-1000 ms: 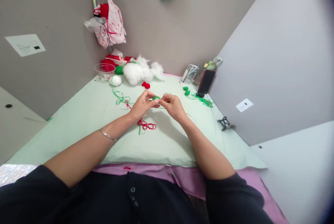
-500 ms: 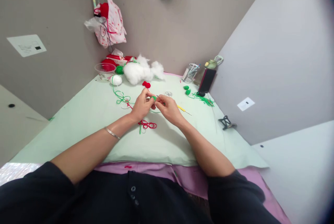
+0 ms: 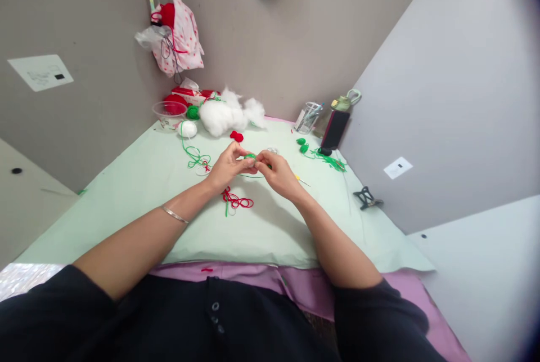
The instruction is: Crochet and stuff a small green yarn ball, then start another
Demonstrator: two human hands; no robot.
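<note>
A small green crocheted piece (image 3: 250, 156) is between my hands above the middle of the table. My left hand (image 3: 230, 166) grips it from the left, thumb over its near side. At its right edge my right hand (image 3: 276, 171) pinches with thumb and forefinger; the fingertips partly hide what they hold. A green yarn strand (image 3: 253, 177) runs below the hands. A yellow-handled crochet hook (image 3: 300, 180) lies partly behind my right hand. Red yarn loops (image 3: 238, 202) rest in front of my left hand, and a small red crocheted piece (image 3: 237, 136) lies beyond it.
White stuffing (image 3: 223, 114), a clear plastic bowl (image 3: 169, 120) and a white yarn ball (image 3: 188, 129) stand at the back left. At the back right are a pen cup (image 3: 307, 118), a phone (image 3: 336, 130) and green yarn pieces (image 3: 333, 160). A black stand (image 3: 367, 197) lies at the right.
My left hand has shifted slightly left and down, and more of the green piece shows. The right hand has moved slightly right, covering more of the crochet hook.
</note>
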